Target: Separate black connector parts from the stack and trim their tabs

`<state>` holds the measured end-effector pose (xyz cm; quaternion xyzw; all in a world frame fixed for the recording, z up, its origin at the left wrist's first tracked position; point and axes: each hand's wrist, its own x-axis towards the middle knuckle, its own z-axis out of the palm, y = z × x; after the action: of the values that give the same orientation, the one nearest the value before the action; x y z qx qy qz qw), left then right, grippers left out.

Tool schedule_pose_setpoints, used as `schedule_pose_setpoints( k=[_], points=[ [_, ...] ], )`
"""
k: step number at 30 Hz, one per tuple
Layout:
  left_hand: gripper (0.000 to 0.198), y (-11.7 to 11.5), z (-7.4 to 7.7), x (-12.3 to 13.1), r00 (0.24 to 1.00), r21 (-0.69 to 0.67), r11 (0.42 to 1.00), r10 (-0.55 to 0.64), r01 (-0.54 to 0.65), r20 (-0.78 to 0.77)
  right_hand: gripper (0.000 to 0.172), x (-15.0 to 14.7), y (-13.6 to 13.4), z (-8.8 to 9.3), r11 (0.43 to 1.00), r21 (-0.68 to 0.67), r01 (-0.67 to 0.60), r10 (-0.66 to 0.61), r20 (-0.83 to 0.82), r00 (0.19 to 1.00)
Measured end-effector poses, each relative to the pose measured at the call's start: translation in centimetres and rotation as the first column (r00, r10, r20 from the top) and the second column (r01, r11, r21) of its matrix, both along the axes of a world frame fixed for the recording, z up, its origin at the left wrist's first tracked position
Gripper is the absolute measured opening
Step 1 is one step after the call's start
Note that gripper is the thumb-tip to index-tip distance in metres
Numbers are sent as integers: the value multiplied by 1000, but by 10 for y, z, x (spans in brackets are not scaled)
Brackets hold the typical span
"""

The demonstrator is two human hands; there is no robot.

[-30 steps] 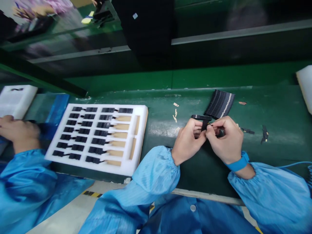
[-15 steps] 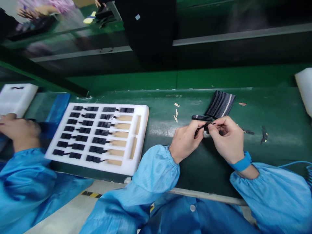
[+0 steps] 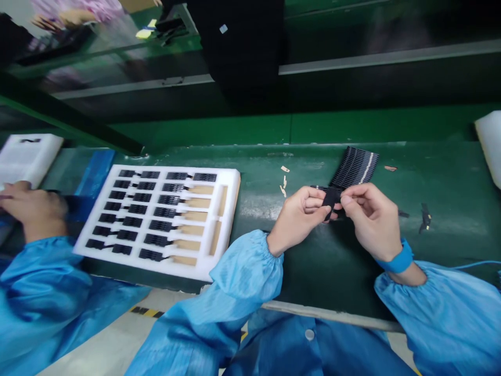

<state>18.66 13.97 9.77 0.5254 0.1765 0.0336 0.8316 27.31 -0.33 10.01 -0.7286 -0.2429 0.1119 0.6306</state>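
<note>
My left hand is closed on a small flat black part, thumb on top and fingers beneath. My right hand pinches at the right edge of the same part; its fingertips partly hide that edge. Just behind the hands lies a row of thin black strips with a pale line across it. To the left, a white foam tray holds rows of black parts in its slots; several slots at its right show a tan bottom.
Small pale scraps lie behind my left hand. Loose black pieces and a brownish scrap are on the right of the green table. A co-worker's hand works at the far left, near another white foam block.
The black part has turned so its broad flat face now shows between my hands. My right hand has shifted slightly right, and my left fingers have opened out beneath the part.
</note>
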Motion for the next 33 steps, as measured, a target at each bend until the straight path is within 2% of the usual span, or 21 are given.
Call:
schedule_pose_setpoints(
  k=[8, 16, 21, 26, 29, 33],
  points=[
    [36, -1, 0, -1, 999, 21, 999, -43, 43, 2, 13, 1, -2, -3, 1000, 0, -2, 2, -54, 999],
    [45, 4, 3, -1, 995, -23, 996, -87, 88, 53, 21, 5, -2, 3, 999, 34, -23, 28, -160, 987],
    [45, 11, 10, -4, 988, -101, 983, -151, 152, 17, 27, 10, -5, 1, 992, 62, -114, 126, -260, 957],
    [48, 15, 12, -6, 965, -243, 936, -261, 254, 4, 27, 9, -9, -5, 952, 220, -215, 287, -382, 878],
    [53, 16, 12, -6, 963, -304, 917, -271, 257, -5, 27, 7, -9, -2, 942, 249, -225, 308, -376, 874],
    [50, 16, 10, -6, 960, -329, 907, -279, 262, -3, 30, 3, -6, 2, 946, 220, -239, 303, -335, 892]
  ],
)
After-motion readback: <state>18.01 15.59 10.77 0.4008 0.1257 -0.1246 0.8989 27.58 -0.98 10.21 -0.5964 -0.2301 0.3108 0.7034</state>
